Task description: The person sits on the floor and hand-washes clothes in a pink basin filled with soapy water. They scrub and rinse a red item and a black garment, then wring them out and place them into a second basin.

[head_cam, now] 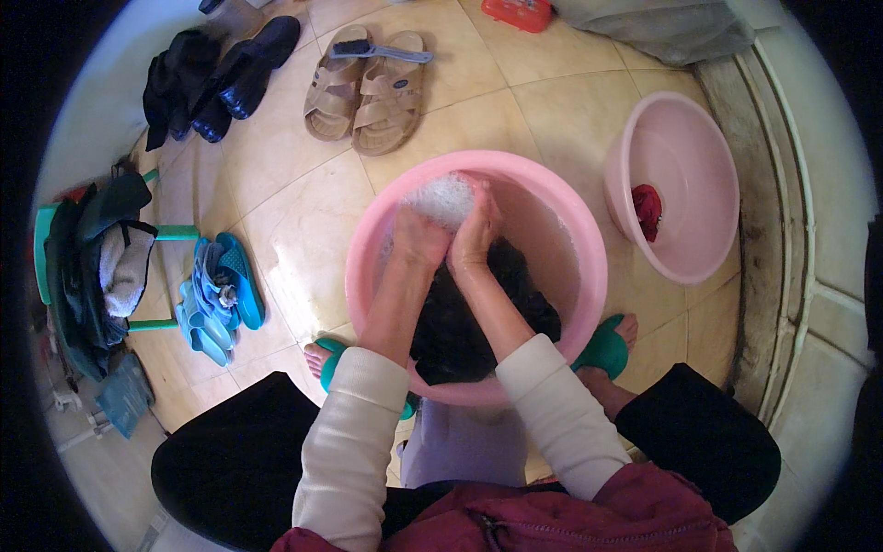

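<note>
Between my feet a large pink plastic basin (592,276) holds cloudy water and a soaked black cloth (455,331). My left hand (421,234) and my right hand (481,217) are close together, palms inward, over the far left part of the basin. White suds (445,199) lie against and between them, and their fingertips are partly hidden by the foam. The black cloth lies below my wrists, at the near side of the basin, apart from the hands. Whether anything is under the foam cannot be seen.
A second pink basin (697,186) with a small red cloth (647,210) stands at the right. Tan sandals (390,103) carry a scrub brush (383,52). Black boots (245,76), blue slippers (241,276) and a green stool (176,232) with clothes are at the left.
</note>
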Demonstrator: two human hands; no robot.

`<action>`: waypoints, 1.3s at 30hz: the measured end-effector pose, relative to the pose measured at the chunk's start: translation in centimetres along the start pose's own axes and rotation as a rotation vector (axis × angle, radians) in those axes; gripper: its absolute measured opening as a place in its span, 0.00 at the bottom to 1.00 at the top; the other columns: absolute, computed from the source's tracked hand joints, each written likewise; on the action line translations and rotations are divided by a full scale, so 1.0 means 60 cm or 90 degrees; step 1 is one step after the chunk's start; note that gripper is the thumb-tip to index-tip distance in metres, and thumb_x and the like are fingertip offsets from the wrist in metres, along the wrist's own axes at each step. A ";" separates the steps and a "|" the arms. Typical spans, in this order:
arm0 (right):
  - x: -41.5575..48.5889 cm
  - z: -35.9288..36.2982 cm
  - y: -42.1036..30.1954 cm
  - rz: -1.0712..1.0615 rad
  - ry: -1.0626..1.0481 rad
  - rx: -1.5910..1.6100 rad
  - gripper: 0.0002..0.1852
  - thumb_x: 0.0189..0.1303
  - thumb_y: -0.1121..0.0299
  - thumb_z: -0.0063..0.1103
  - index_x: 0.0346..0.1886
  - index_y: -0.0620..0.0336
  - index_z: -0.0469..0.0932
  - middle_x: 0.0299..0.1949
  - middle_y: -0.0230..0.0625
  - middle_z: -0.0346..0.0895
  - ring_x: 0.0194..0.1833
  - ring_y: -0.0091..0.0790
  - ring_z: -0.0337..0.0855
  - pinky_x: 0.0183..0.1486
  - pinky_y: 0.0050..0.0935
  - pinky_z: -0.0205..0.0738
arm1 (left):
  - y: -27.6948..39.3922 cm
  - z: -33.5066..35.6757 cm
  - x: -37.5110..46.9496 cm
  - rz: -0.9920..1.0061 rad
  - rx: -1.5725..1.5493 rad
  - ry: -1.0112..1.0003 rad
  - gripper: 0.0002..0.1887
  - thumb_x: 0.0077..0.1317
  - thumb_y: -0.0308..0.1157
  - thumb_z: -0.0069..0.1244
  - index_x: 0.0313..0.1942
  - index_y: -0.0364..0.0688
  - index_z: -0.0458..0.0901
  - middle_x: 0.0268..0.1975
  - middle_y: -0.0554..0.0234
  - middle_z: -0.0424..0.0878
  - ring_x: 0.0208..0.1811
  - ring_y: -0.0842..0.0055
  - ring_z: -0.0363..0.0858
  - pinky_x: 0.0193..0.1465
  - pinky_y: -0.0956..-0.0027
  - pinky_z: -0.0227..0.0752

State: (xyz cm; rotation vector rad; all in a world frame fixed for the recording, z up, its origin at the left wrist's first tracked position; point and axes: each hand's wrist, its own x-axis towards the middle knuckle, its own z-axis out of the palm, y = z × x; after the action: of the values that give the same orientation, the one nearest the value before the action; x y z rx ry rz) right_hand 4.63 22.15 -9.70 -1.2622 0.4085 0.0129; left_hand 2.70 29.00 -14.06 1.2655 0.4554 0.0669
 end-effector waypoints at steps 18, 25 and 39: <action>0.088 -0.145 -0.132 -0.264 -0.183 -0.325 0.18 0.73 0.63 0.44 0.50 0.68 0.79 0.45 0.52 0.81 0.50 0.49 0.81 0.55 0.39 0.71 | 0.155 -0.024 -0.094 -0.062 0.075 0.134 0.19 0.72 0.43 0.43 0.51 0.36 0.77 0.45 0.54 0.81 0.48 0.66 0.80 0.49 0.62 0.75; 0.036 -0.154 -0.030 -0.180 0.008 -0.288 0.22 0.74 0.58 0.42 0.50 0.68 0.78 0.46 0.49 0.81 0.51 0.43 0.80 0.58 0.37 0.69 | 0.053 -0.087 -0.135 -0.386 -0.345 0.352 0.19 0.76 0.38 0.30 0.55 0.35 0.71 0.52 0.46 0.76 0.56 0.57 0.73 0.61 0.52 0.70; -0.008 -0.009 0.033 -0.103 -0.010 -0.074 0.19 0.72 0.61 0.45 0.40 0.68 0.81 0.38 0.37 0.83 0.41 0.31 0.80 0.50 0.30 0.74 | 0.074 -0.039 -0.063 -0.357 -0.516 0.228 0.24 0.74 0.39 0.33 0.64 0.34 0.62 0.65 0.42 0.65 0.65 0.51 0.66 0.67 0.45 0.64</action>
State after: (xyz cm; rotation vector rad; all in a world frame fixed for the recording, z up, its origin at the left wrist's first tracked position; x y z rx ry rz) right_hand 3.57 22.37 -11.54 -1.4053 0.2941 -0.0918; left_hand -0.72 31.38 -9.33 0.2989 0.9622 -0.0013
